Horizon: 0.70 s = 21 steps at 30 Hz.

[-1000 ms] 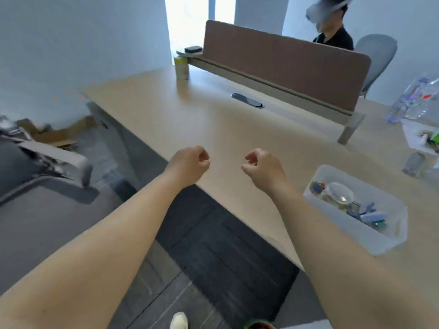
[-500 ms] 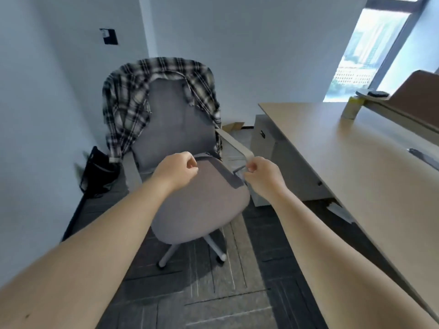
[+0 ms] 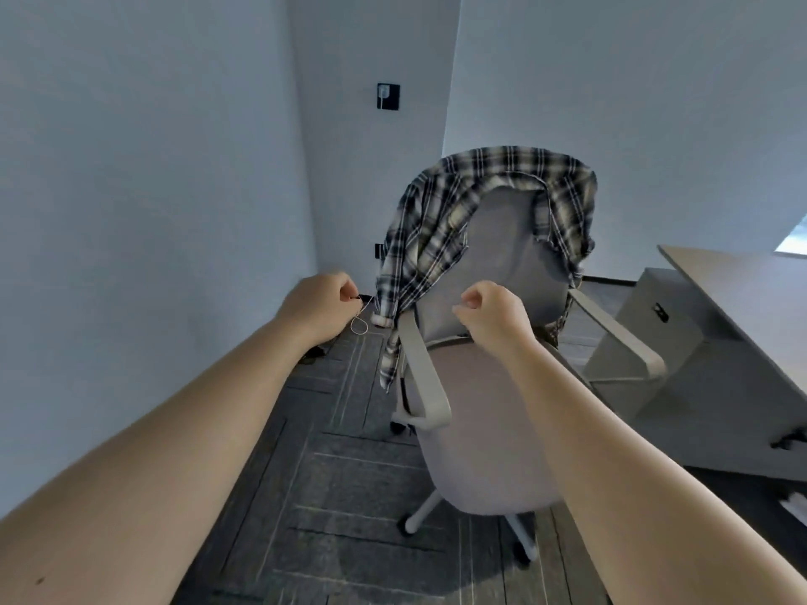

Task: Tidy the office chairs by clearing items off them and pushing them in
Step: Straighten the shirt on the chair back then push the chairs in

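Both hands are loosely curled, left hand [image 3: 321,308] pinching a thin loop of string [image 3: 359,321], right hand [image 3: 493,314] holding nothing, w/ the shirt [image 3: 441,238] draped over the chair [image 3: 498,412] back, so yanking it prob snags the armrest [image 3: 425,377].

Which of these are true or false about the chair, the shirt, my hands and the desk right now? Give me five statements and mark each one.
1. A plaid shirt hangs over the backrest of the grey office chair. True.
2. The right hand is gripping the shirt. False: it is loosely curled in front of the backrest, holding nothing.
3. The left hand pinches a thin looped string. True.
4. The chair is pushed in under the desk. False: it stands out on the floor, beside the desk.
5. A bag lies on the chair's seat. False: the seat is bare.
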Each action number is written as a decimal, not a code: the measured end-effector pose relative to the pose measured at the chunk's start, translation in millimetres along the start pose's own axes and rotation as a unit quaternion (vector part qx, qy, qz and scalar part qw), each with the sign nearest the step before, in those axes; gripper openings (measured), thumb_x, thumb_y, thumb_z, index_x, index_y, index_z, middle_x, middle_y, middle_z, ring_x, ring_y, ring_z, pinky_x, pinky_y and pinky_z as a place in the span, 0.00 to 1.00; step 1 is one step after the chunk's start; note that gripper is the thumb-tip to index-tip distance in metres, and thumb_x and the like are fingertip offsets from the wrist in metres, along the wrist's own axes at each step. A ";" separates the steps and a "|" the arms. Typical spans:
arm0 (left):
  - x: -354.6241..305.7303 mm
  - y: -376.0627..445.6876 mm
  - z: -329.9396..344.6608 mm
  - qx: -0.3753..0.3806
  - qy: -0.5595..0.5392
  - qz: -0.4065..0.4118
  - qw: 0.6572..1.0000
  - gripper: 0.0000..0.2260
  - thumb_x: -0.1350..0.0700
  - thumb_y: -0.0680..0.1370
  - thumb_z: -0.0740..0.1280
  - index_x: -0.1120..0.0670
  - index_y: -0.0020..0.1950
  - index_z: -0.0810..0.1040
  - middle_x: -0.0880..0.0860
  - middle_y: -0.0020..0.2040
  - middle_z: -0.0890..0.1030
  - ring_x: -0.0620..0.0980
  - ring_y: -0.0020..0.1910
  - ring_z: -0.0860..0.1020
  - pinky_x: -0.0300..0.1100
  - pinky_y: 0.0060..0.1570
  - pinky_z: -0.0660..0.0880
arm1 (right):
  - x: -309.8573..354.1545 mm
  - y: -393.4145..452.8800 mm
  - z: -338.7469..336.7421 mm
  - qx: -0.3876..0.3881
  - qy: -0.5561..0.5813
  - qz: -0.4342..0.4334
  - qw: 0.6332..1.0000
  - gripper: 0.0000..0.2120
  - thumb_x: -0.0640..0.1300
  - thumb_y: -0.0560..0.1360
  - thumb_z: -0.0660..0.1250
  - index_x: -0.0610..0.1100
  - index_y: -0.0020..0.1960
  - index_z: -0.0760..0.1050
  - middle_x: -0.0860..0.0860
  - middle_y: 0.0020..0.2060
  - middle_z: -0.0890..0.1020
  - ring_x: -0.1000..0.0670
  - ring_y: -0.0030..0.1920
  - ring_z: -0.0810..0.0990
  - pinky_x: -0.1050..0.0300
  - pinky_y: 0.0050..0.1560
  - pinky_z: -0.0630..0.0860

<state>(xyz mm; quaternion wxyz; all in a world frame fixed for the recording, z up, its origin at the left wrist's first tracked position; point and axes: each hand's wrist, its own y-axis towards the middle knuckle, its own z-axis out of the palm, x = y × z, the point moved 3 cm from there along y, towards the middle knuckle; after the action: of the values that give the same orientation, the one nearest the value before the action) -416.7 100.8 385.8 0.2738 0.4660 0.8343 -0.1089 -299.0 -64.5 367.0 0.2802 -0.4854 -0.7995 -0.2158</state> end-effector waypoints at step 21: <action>51.0 375.0 -14.6 0.023 -0.031 0.048 0.998 0.12 0.58 0.77 0.62 0.61 0.58 0.76 0.57 0.58 0.79 0.54 0.58 0.76 0.42 0.53 0.69 | 84.0 368.0 62.9 -0.116 0.034 0.104 0.987 0.20 0.43 0.75 0.61 0.38 0.65 0.64 0.40 0.64 0.67 0.39 0.63 0.70 0.46 0.58 0.73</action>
<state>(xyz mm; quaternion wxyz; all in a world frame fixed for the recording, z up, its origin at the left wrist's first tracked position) -129.2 347.0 396.9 0.2939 0.5076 0.7996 -0.1288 -15.1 189.7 402.0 0.2702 -0.5871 -0.7044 -0.2934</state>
